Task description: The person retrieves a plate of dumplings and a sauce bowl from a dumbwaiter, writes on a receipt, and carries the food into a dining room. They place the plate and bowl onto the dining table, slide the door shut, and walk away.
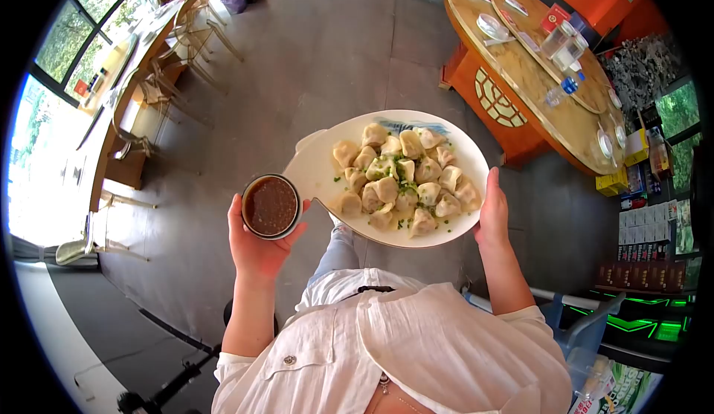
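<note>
My left hand (264, 254) is wrapped around a small dark-rimmed bowl holding brown dipping sauce (271, 206), with the thumb on its left side and the fingers on its right. Beside it, a large white oval plate (312, 167) is held out in front of my body. Boiled dumplings (425, 170) sprinkled with chopped green onion cover most of that plate. My right hand (492, 213) grips the plate's right edge, with some fingers hidden underneath. The bowl sits close to the plate's left end; whether my left fingertips also support the plate, I cannot tell.
A wooden round table (513, 79) with dishes, glasses and a water bottle (561, 91) stands ahead on the right. Along the windows at left runs a long counter (119, 109) with clear chairs (197, 42). Grey floor (320, 50) lies between. Stacked boxes (639, 274) stand at far right.
</note>
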The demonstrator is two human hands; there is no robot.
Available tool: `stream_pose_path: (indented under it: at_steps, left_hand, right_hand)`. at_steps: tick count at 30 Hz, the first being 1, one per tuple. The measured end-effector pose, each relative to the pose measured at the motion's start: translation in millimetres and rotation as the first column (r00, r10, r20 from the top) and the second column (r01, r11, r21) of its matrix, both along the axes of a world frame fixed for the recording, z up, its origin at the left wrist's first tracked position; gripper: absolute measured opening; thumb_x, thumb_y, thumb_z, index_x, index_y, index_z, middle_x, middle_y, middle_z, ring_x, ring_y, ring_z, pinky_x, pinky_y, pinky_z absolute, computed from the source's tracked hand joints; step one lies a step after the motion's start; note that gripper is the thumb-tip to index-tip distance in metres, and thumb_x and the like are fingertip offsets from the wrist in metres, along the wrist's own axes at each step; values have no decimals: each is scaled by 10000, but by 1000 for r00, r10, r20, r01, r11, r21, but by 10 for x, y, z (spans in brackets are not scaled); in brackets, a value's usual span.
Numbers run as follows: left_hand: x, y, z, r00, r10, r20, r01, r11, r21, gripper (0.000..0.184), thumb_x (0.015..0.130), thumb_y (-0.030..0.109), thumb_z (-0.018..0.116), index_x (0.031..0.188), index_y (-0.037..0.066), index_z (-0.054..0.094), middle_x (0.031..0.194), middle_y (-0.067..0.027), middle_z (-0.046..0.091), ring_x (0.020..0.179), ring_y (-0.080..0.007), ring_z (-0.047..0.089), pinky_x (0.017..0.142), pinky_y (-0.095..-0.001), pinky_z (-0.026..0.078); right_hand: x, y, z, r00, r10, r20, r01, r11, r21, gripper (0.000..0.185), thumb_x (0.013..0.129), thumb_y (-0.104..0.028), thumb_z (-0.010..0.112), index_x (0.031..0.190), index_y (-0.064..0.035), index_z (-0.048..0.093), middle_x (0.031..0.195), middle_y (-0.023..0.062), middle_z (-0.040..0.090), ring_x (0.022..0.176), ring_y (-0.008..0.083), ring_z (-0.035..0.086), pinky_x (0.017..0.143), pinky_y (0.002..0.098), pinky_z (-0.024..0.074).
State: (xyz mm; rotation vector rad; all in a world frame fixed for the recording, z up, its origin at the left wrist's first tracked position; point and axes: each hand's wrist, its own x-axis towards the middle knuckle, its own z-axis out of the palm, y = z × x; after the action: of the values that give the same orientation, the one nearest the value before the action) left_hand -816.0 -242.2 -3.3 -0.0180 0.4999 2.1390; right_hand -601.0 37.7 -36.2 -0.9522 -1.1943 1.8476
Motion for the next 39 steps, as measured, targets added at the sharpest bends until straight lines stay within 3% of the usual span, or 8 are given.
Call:
stream_pose_path:
  at_steps: [8, 15, 22, 39]
  left_hand:
    - [-751, 572, 148, 996, -81, 25, 81, 997, 11, 572, 908, 495, 337, 1264, 58, 443, 1227, -167, 512, 1142, -453, 456, 790, -517, 528]
    - [-1333, 1013, 248, 997, -72, -28, 71, 997, -12, 555, 905, 492, 356, 1256, 76, 461, 1219, -143, 530, 1157, -443, 446, 794, -507, 526]
    - [-1770, 1441, 329, 999, -32, 22, 31, 999, 42, 592, 906, 501, 350, 1266, 37, 430, 1241, -179, 496, 1166, -440, 438, 829, -526, 510]
    - [-3516, 2800, 460, 991, -117, -67, 116, 993, -22, 578, 911, 490, 336, 1266, 44, 431, 1225, -172, 512, 1119, -435, 484, 812, -500, 522]
  right_hand:
    - [-603, 389, 153, 998, -64, 7, 64, 998, -25, 540, 947, -450, 380, 1194, 19, 487, 1141, 110, 572, 1005, 178, 583, 822, 308, 484]
    - [-1195, 822, 274, 1000, -27, 2, 27, 999, 26, 556, 954, -448, 359, 1175, 43, 493, 1102, 118, 580, 960, 179, 595, 810, 297, 485]
    - [-1738, 1385, 335, 998, 56, 21, -55, 998, -28, 557, 939, -472, 380, 1192, 12, 489, 1126, 113, 578, 1003, 186, 585, 829, 320, 489]
    - [-3289, 2525, 320, 997, -27, -72, 27, 1000, -7, 553, 959, -445, 342, 1137, 51, 510, 1072, 119, 594, 939, 165, 600, 802, 293, 486]
